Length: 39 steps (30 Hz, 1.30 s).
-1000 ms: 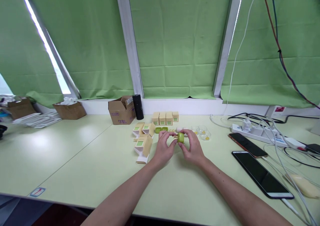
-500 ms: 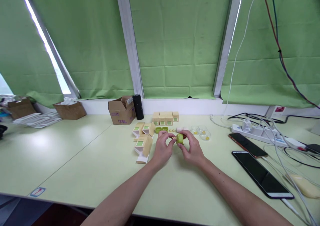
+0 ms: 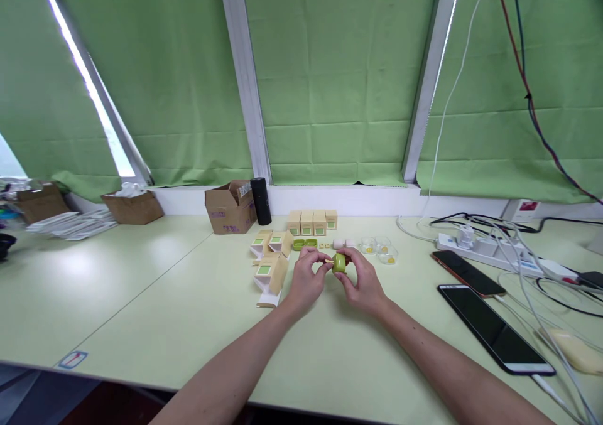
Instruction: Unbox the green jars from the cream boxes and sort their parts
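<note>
Between the fingertips of my right hand is a small glossy green rounded case, held just above the table. My left hand pinches a thin tan piece against the case's left side; its exact kind is too small to make out. Beyond the hands lie two green open trays or case halves, tiny yellowish pieces, small pale pink blocks and clear round cups with yellow centres. To the left, opened tan cartons with green windows lie on their sides.
Several closed tan boxes stand in a row at the back. A cardboard box and a black cylinder are left of them. Two phones, a power strip and tangled cables occupy the right side of the table.
The green case has turned slightly in my fingers, and both hands stay in nearly the same place. The pink blocks behind show a little more clearly.
</note>
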Tool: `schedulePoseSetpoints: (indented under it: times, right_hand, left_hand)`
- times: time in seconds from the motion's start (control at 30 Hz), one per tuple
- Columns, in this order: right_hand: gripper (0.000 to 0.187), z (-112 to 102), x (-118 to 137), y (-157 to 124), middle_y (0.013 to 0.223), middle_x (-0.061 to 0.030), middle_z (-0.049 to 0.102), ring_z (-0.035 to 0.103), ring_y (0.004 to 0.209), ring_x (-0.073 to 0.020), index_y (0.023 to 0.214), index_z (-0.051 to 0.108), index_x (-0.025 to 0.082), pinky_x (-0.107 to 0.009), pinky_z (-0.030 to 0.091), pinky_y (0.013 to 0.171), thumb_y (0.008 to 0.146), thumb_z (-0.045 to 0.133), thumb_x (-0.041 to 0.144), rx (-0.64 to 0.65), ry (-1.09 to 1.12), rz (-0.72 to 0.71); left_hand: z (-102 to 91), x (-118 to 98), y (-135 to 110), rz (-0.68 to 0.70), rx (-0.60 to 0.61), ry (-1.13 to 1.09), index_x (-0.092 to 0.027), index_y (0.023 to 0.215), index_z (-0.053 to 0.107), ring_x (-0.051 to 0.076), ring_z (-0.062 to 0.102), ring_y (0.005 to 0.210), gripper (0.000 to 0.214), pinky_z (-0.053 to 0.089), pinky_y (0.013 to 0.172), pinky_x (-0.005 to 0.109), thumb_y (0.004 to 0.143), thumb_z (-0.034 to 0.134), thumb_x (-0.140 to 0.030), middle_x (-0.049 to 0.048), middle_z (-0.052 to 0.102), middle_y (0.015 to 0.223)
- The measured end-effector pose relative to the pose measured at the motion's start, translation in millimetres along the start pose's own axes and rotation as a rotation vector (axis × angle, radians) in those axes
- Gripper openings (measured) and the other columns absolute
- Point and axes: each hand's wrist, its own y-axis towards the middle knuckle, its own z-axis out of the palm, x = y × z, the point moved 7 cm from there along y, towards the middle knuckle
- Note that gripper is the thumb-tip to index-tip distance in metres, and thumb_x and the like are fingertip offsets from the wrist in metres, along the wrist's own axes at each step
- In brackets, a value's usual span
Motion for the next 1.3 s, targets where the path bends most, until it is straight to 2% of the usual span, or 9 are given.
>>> schedulePoseSetpoints:
  times: [0.73,0.9,1.07,1.2,1.3]
  right_hand:
    - [0.038,1.9,-5.0,-3.4,0.109,-0.0083,0.065,0.064,0.092,-0.0238,0.127,0.052,0.024,-0.042,0.056,0.083,0.090,0.058,0.021,0.038,-0.009,0.022]
    - [0.040,1.9,-10.4,-0.5,0.115,-0.0091,0.064,0.065,0.093,-0.0234,0.129,0.052,0.024,-0.045,0.058,0.087,0.090,0.060,0.022,0.018,0.066,0.098]
    - [0.038,3.5,-16.7,1.7,0.124,-0.0088,0.061,0.065,0.094,-0.0202,0.128,0.054,0.026,-0.040,0.061,0.083,0.091,0.062,0.026,-0.016,0.245,0.202]
    - [0.037,3.9,-24.6,1.5,0.131,-0.0094,0.055,0.064,0.095,-0.0184,0.129,0.058,0.028,-0.037,0.061,0.081,0.092,0.064,0.032,-0.031,0.309,0.238]
    - [0.032,1.1,-27.2,2.4,0.130,-0.0095,0.053,0.063,0.101,-0.0189,0.129,0.063,0.029,-0.037,0.061,0.085,0.098,0.058,0.037,-0.046,0.285,0.240]
  left_hand:
    - [-0.3,1.9,0.2,-0.064,0.032,-0.037,-0.020,0.080,0.075,0.019,0.063,0.092,0.008,0.050,0.091,0.036,0.085,0.070,-0.024,0.0034,0.059,0.096]
    - [2.1,2.0,-0.3,-0.053,0.027,-0.051,-0.021,0.094,0.078,0.018,0.062,0.088,0.011,0.052,0.086,0.035,0.085,0.071,-0.023,0.0050,0.061,0.098]
    - [1.2,0.8,-1.5,-0.032,0.028,-0.010,-0.024,0.120,0.073,0.023,0.061,0.104,0.037,0.051,0.093,0.040,0.083,0.073,-0.020,0.0070,0.066,0.101]
    - [-2.6,2.5,-0.3,-0.046,0.026,0.022,-0.024,0.123,0.070,0.025,0.057,0.111,0.034,0.050,0.094,0.042,0.088,0.070,-0.025,0.0079,0.069,0.103]
    - [-3.7,1.3,1.2,-0.040,0.030,0.039,-0.024,0.123,0.069,0.026,0.053,0.116,0.033,0.048,0.096,0.043,0.090,0.068,-0.027,0.0081,0.070,0.105]
